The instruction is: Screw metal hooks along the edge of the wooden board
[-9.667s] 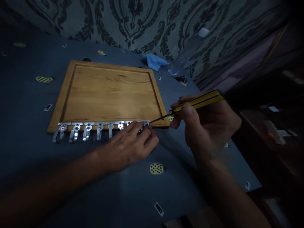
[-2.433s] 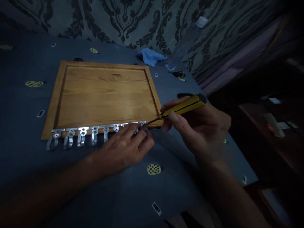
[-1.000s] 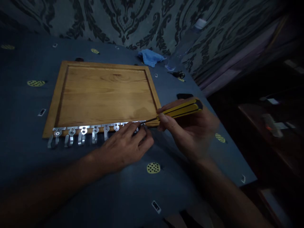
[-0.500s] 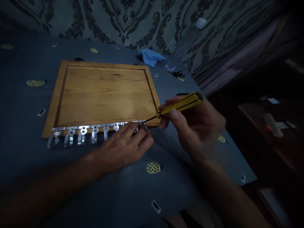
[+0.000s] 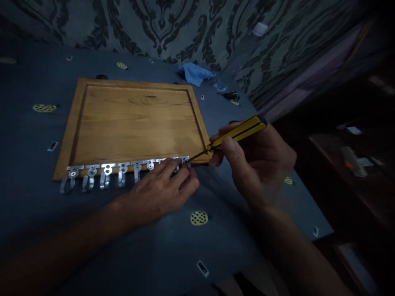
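Note:
A wooden board (image 5: 132, 119) lies flat on a blue patterned cloth (image 5: 185, 246). Along its near edge runs a metal hook rail (image 5: 105, 169) with several hooks. My left hand (image 5: 160, 191) rests on the rail's right end, fingers curled and pressed onto the last hook. My right hand (image 5: 256, 164) grips a yellow-and-black screwdriver (image 5: 237, 131); its thin shaft points left and down, and the tip meets the rail's right end just beside my left fingertips.
A blue rag (image 5: 194, 74), a small clear object (image 5: 220, 86) and a dark small item (image 5: 230, 96) lie past the board's far right corner. A patterned wall (image 5: 173, 28) rises behind. Dark furniture (image 5: 354, 164) stands to the right, beyond the cloth's edge.
My right hand has shifted slightly on the screwdriver handle, which has tilted a little between frames. My left hand and the board have stayed in place.

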`<state>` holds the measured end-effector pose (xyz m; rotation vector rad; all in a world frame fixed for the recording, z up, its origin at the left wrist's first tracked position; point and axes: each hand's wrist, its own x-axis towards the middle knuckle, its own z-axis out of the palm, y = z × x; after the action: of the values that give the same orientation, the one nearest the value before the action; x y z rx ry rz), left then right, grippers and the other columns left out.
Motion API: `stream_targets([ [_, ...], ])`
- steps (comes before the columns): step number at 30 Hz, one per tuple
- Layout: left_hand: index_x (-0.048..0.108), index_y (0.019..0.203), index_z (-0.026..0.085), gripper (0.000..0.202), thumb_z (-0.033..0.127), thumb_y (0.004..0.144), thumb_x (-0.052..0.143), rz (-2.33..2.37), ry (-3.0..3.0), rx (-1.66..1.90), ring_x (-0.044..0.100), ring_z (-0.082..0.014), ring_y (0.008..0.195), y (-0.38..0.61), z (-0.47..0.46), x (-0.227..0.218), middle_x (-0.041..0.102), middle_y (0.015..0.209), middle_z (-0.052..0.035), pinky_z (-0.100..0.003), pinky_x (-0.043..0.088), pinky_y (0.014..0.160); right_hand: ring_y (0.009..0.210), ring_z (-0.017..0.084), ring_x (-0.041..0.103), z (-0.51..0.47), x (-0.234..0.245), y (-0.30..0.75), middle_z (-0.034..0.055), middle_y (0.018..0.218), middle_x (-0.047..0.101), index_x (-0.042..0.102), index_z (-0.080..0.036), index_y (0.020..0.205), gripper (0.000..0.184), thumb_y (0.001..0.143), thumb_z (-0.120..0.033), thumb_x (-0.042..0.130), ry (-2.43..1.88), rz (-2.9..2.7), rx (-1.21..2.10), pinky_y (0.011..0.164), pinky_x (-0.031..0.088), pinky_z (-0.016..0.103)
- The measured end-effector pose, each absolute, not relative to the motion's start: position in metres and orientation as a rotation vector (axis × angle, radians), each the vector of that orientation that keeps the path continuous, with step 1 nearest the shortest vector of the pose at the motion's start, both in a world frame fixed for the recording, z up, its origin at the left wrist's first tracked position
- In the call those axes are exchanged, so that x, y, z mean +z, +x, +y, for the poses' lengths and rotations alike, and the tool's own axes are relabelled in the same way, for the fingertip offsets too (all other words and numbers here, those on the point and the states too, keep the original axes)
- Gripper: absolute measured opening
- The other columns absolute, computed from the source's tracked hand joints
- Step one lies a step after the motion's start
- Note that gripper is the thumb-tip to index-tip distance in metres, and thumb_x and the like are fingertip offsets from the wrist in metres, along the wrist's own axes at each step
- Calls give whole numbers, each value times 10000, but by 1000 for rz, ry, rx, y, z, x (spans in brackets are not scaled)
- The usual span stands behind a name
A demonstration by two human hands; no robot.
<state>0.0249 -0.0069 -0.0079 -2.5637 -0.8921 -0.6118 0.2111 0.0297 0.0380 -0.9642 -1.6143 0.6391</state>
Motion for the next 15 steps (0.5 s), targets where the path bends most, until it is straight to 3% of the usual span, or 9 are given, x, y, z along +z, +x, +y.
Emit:
stream_targets([
  [8, 620, 1173, 57, 240, 98, 1018, 441, -898, -2563, -613, 714, -272, 1039, 25, -7, -9, 732, 1039, -129, -411, 586, 966, 491, 101, 624, 29, 39, 211, -35, 804, 709, 708, -277, 907, 126, 868, -360, 794, -973, -1640, 609, 473, 579, 256],
  [12, 618, 1165, 60, 226, 106, 1014, 457, -898, -2570, -638, 717, -285, 1058, 25, -7, -10, 734, 1031, -125, -409, 592, 961, 509, 104, 632, 27, 42, 209, -41, 793, 719, 668, -273, 807, 175, 823, -316, 838, -944, -1668, 604, 492, 583, 256],
  [15, 615, 1159, 58, 224, 107, 1013, 453, -896, -2576, -645, 724, -295, 1050, 25, -8, -10, 737, 1033, -127, -417, 603, 948, 522, 99, 640, 27, 45, 211, -40, 835, 730, 690, -273, 845, 142, 826, -281, 831, -944, -1660, 662, 500, 584, 247],
])
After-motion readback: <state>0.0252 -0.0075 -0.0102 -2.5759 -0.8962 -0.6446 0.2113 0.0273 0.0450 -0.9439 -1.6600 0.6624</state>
